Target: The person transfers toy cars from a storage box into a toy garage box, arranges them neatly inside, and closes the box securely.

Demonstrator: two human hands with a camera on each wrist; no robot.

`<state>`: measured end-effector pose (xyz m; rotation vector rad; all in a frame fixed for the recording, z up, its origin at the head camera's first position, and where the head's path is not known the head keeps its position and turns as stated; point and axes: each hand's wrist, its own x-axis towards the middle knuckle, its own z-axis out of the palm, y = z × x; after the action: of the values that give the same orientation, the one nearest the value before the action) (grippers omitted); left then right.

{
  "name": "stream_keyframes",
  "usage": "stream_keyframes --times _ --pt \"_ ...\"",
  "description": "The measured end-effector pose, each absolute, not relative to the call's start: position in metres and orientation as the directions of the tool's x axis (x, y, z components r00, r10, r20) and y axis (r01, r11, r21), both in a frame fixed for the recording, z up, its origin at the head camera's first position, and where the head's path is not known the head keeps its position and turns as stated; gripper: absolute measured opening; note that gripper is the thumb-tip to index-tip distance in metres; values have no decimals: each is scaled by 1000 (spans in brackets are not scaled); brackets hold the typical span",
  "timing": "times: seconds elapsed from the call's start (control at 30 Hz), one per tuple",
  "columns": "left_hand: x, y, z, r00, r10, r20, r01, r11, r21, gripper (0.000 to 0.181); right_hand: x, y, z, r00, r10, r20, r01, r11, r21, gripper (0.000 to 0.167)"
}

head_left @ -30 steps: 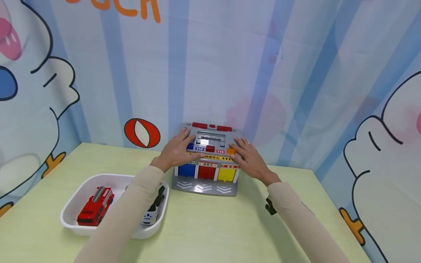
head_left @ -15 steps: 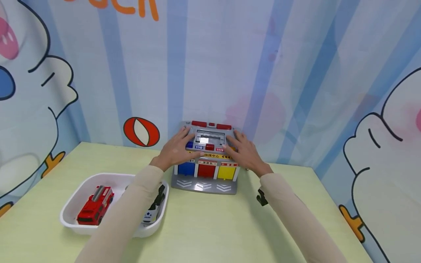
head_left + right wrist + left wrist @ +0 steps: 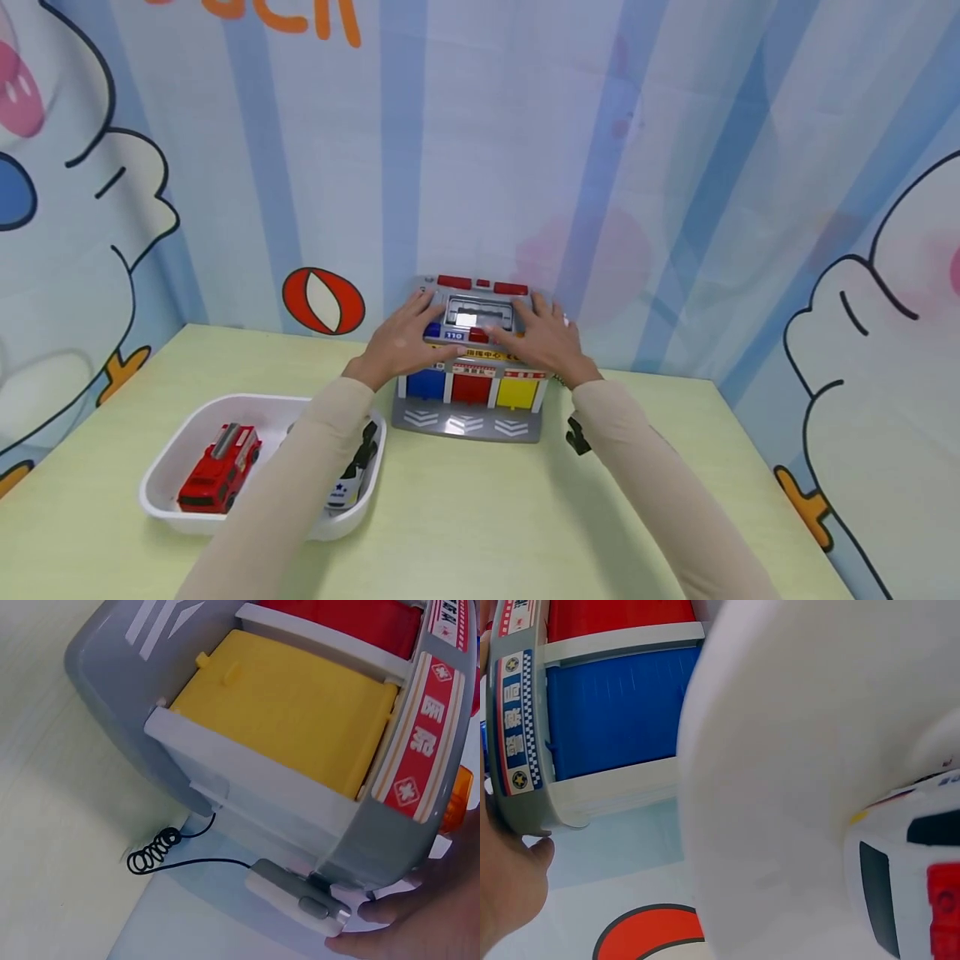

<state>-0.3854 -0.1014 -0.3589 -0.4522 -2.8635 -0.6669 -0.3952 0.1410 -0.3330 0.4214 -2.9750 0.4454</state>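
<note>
A grey toy rescue station [image 3: 468,427] stands against the back curtain, with its blue, red and yellow doors [image 3: 285,705] down. My left hand [image 3: 405,337] rests on the left part of its roof, fingers extended and thumb toward the front. On the roof's right part lies my right hand [image 3: 551,337], fingers spread, covering the orange button in the head view. A small grey and white toy handset [image 3: 296,896] on a coiled black cord [image 3: 154,851] hangs at the station's right side. Fingertips of the right hand are close to it; whether they touch it I cannot tell.
At the left a white tray [image 3: 153,487] holds a red toy fire truck [image 3: 220,471] and a toy police car [image 3: 347,483]. My left sleeve [image 3: 292,492] passes over it and hides part. A cartoon-printed curtain [image 3: 495,150] stands directly behind the pale table [image 3: 465,517].
My right hand has slid left along the roof, its thumb now reaching near the middle red button. The left hand and the station have barely moved.
</note>
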Motion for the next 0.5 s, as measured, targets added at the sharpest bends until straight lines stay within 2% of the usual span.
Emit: stream_keyframes --times 0.5 --pt "-385 -102 -358 -940 252 230 328 852 407 90 -394 133 -331 -962 -228 152 -264 921 -287 91"
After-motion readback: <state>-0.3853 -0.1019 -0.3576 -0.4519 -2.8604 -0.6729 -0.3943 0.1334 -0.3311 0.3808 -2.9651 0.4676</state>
